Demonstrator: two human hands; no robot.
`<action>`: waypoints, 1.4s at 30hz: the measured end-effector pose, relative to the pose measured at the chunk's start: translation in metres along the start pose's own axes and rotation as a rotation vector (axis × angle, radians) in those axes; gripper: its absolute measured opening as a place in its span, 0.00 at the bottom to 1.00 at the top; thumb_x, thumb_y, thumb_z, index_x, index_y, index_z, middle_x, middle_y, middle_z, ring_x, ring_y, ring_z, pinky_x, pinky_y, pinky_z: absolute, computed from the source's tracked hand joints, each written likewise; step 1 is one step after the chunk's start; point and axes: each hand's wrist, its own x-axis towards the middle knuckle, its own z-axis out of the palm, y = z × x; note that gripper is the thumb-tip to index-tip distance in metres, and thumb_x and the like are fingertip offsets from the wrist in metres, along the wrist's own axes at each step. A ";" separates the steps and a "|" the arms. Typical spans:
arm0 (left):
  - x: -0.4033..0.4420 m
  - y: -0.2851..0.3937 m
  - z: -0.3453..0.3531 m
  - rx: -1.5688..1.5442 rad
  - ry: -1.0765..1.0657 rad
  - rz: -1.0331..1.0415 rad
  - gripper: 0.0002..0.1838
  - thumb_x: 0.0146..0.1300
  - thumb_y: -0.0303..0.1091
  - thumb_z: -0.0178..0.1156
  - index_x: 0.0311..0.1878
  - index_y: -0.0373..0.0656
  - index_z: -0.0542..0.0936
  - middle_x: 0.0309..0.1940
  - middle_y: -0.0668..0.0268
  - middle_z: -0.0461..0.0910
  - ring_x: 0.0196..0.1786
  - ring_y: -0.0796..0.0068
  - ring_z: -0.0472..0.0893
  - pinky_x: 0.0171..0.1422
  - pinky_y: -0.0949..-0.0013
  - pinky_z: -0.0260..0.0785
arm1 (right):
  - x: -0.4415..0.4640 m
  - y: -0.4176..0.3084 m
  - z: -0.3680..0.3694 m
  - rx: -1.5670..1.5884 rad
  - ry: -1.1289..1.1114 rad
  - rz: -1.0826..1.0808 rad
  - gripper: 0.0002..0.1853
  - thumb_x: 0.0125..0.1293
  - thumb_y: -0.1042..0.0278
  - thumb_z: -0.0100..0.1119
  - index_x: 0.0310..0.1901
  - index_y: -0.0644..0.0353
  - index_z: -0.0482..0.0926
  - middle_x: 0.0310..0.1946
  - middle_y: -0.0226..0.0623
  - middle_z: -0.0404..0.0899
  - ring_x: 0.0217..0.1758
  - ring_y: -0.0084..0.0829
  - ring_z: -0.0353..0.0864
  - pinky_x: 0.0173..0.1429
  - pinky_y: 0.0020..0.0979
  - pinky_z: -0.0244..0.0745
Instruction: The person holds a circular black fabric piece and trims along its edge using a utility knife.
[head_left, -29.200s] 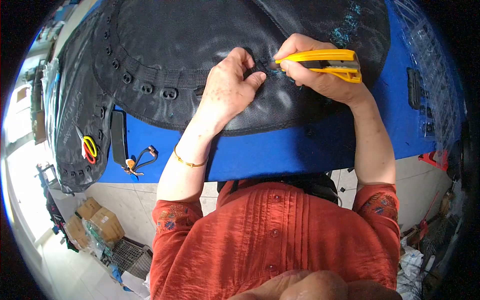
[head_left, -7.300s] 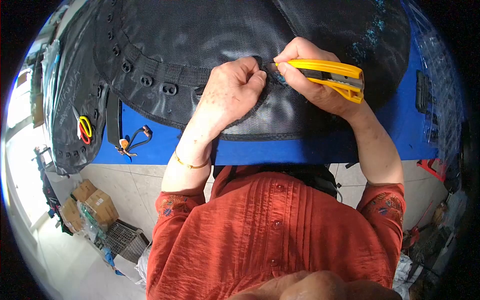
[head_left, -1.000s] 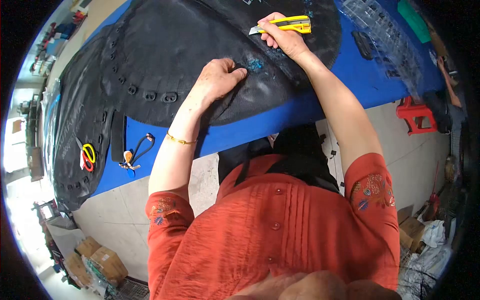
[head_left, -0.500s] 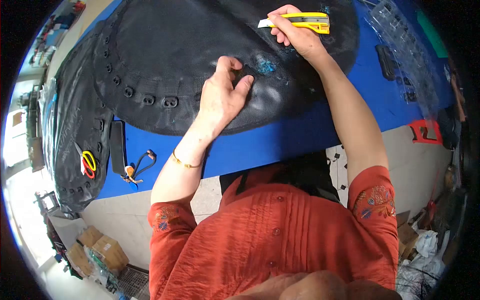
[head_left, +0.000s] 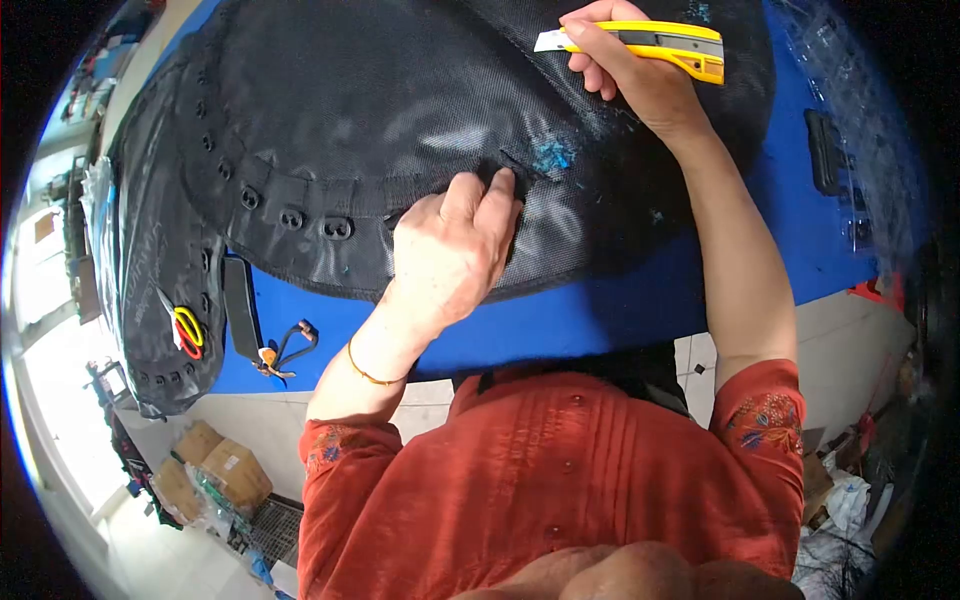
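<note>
A large black mesh fabric point(head_left: 330, 110) with a rounded, bound edge lies across the blue table. My left hand point(head_left: 455, 240) is closed, its fingers curled down onto the fabric at the inner end of a sewn band; the thumb is hidden. Just beyond those fingertips is a small dark slit or tab point(head_left: 513, 160), beside a patch of blue thread scraps point(head_left: 552, 156). Higher and to the right, my right hand point(head_left: 635, 70) grips a yellow utility knife point(head_left: 665, 42). Its bare blade points left, above the fabric and apart from my left hand.
Black plastic buckles point(head_left: 338, 229) line the fabric's curved edge. On the blue table point(head_left: 600, 320), a black phone-like slab point(head_left: 240, 305) and a corded tool point(head_left: 290, 350) lie left. Scissors point(head_left: 187, 330) rest on another black piece. Clear plastic point(head_left: 850, 110) and a black case point(head_left: 822, 150) sit right.
My left hand has turned over and its fingers have closed down onto the fabric. My right hand, holding the knife, sits a little farther right. The whole view has shifted slightly.
</note>
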 end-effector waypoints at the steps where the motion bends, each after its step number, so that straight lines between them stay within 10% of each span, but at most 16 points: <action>1: -0.001 -0.001 0.002 0.012 0.009 0.014 0.18 0.59 0.33 0.71 0.53 0.42 0.83 0.29 0.66 0.72 0.21 0.70 0.74 0.26 0.67 0.70 | 0.000 0.000 0.000 0.016 -0.005 -0.015 0.10 0.76 0.60 0.57 0.49 0.57 0.74 0.28 0.27 0.79 0.25 0.14 0.75 0.28 0.18 0.70; 11: 0.001 -0.003 0.007 0.142 0.155 0.185 0.14 0.53 0.30 0.65 0.44 0.37 0.84 0.56 0.56 0.79 0.47 0.63 0.77 0.42 0.65 0.70 | -0.003 0.000 0.001 -0.080 -0.012 -0.017 0.11 0.76 0.58 0.58 0.49 0.56 0.75 0.29 0.26 0.79 0.26 0.13 0.75 0.29 0.18 0.70; 25: -0.006 -0.005 0.005 0.094 0.021 0.191 0.18 0.50 0.26 0.63 0.44 0.28 0.82 0.51 0.49 0.81 0.36 0.69 0.77 0.36 0.70 0.75 | -0.034 -0.018 0.017 -0.211 -0.323 -0.271 0.09 0.73 0.59 0.57 0.42 0.53 0.81 0.28 0.25 0.78 0.26 0.12 0.75 0.29 0.16 0.70; 26: -0.006 -0.005 0.005 0.091 0.021 0.184 0.17 0.50 0.26 0.63 0.44 0.28 0.82 0.51 0.49 0.81 0.36 0.69 0.77 0.36 0.70 0.75 | -0.035 -0.020 0.017 -0.305 -0.368 -0.370 0.05 0.69 0.69 0.61 0.37 0.59 0.76 0.36 0.31 0.75 0.38 0.28 0.78 0.45 0.28 0.74; 32: -0.006 -0.006 0.005 0.084 0.028 0.175 0.16 0.51 0.25 0.64 0.44 0.28 0.82 0.50 0.51 0.81 0.35 0.69 0.77 0.35 0.69 0.75 | -0.034 -0.010 0.027 -0.490 -0.386 -0.711 0.05 0.67 0.73 0.64 0.39 0.57 0.76 0.37 0.32 0.73 0.40 0.32 0.78 0.44 0.27 0.74; 36: -0.006 -0.005 0.005 0.089 0.035 0.163 0.15 0.51 0.25 0.64 0.44 0.28 0.82 0.50 0.51 0.82 0.34 0.69 0.77 0.35 0.69 0.75 | -0.035 -0.013 0.029 -0.331 -0.356 -0.418 0.07 0.69 0.65 0.60 0.42 0.59 0.79 0.36 0.33 0.81 0.38 0.29 0.84 0.45 0.28 0.78; 42: -0.004 -0.005 0.003 0.083 0.032 0.175 0.13 0.54 0.24 0.65 0.43 0.28 0.83 0.49 0.51 0.82 0.33 0.69 0.77 0.35 0.69 0.75 | -0.035 -0.010 0.034 -0.352 -0.329 -0.535 0.06 0.68 0.71 0.63 0.37 0.59 0.75 0.32 0.30 0.75 0.36 0.28 0.80 0.43 0.27 0.75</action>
